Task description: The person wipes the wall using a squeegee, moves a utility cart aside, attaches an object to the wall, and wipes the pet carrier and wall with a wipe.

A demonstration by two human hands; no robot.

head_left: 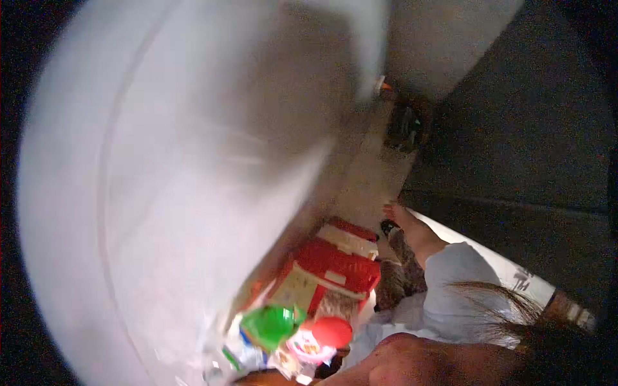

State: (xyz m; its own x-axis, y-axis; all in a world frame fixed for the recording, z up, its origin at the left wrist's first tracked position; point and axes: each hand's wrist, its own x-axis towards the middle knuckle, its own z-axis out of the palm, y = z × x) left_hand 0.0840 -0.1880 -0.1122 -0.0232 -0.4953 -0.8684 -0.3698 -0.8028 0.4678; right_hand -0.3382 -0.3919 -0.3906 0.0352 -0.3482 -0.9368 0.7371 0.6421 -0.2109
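My right hand (392,210) reaches out from a white sleeve at the middle right. Its fingers look small and slightly spread, with nothing visible in them. Just below it is a dark, spotted shoe-like shape (389,227). My left arm (418,363) runs along the bottom edge; its hand is out of the picture. Closest to that arm are a red and pink package (322,336) and a shiny green item (273,326). Red crate-like containers (344,267) stand between the two arms. Their contents are too blurred to name.
A large white, curved surface (161,212), blurred, fills the left side. Dark grey wall-like panels (515,128) rise on the right. A dark object (405,127) stands at the far end of the pale floor (373,170). A white strip with black marks (523,276) lies behind my right sleeve.
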